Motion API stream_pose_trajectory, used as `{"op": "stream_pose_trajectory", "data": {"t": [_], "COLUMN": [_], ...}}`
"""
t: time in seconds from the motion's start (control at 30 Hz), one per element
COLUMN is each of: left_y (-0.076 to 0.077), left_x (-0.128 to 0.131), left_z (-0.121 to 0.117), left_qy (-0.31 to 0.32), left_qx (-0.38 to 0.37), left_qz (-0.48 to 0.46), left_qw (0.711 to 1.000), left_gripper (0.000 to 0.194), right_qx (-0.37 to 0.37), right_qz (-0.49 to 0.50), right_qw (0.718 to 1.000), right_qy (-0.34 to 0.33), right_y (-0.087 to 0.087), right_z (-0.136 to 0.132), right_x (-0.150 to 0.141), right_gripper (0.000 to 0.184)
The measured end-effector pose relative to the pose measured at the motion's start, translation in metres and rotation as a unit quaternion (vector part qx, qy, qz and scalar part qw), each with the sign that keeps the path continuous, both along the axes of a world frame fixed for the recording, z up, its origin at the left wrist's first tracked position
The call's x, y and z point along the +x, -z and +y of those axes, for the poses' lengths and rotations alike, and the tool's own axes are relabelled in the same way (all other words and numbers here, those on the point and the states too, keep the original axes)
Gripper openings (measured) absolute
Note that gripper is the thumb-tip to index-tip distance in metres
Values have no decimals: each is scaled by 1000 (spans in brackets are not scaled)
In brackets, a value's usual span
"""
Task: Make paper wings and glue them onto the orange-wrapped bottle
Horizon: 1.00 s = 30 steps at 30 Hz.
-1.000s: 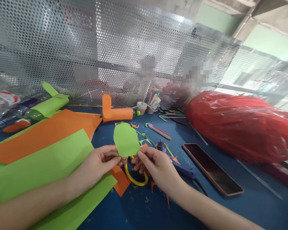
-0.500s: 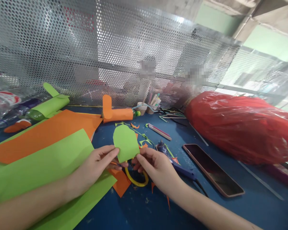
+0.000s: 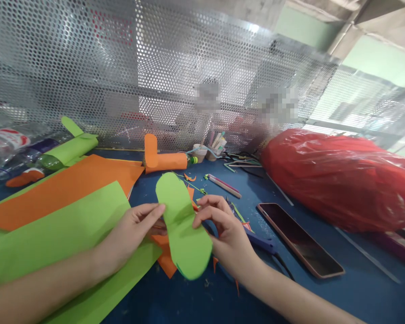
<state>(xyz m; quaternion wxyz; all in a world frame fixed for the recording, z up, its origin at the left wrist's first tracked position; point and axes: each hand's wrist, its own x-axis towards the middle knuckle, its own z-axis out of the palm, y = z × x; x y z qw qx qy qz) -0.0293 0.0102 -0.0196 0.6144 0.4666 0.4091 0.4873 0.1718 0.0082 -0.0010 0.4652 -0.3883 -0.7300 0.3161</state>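
A light-green paper cutout (image 3: pixel 184 225) with two rounded ends and a crease across its narrower middle is spread open above the blue table. My left hand (image 3: pixel 140 229) pinches its left edge between thumb and fingers. On the opposite side my right hand (image 3: pixel 227 234) is closed on the right edge, fingertips on the front face near the crease. Behind the cutout and the right hand, part of a blue glue gun (image 3: pixel 261 242) shows. Orange paper scraps (image 3: pixel 168 258) lie beneath the hands.
Green sheets (image 3: pixel 54 243) and orange sheets (image 3: pixel 70 193) cover the left. Paper-wrapped bottles, one orange (image 3: pixel 167 162) and one green (image 3: pixel 69 150), lie along the perforated metal screen. A phone (image 3: pixel 300 238), a marker (image 3: pixel 224 185) and a red plastic bag (image 3: pixel 334 180) are to the right.
The folded green cutout has been opened out, its lower half now hanging toward me. My right hand's fingers have risen onto its edge. The yellow ring beneath is now hidden.
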Motion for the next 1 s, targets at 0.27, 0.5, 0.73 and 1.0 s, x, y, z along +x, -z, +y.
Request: {"op": "stream_pose_trajectory", "data": {"t": [0.27, 0.5, 0.73, 1.0], "left_y": [2, 2, -2, -3], "left_x": [-2, -1, 1, -3], "left_z": [4, 3, 2, 2], "left_qy": [-14, -35, -22, -38], "left_qx": [-1, -16, -30, -64], "left_qz": [-55, -56, -87, -120], "left_qw": [998, 998, 996, 990], "left_gripper": [16, 21, 7, 13], "right_qx": [-106, -134, -58, -51], "right_qz": [36, -31, -8, -9], "right_qw": [994, 990, 997, 997], "right_qy": [-8, -33, 47, 50], "right_y": [0, -7, -1, -5], "right_z": [1, -7, -1, 2], "right_x": [3, -1, -1, 3], "right_gripper": [19, 36, 41, 36]}}
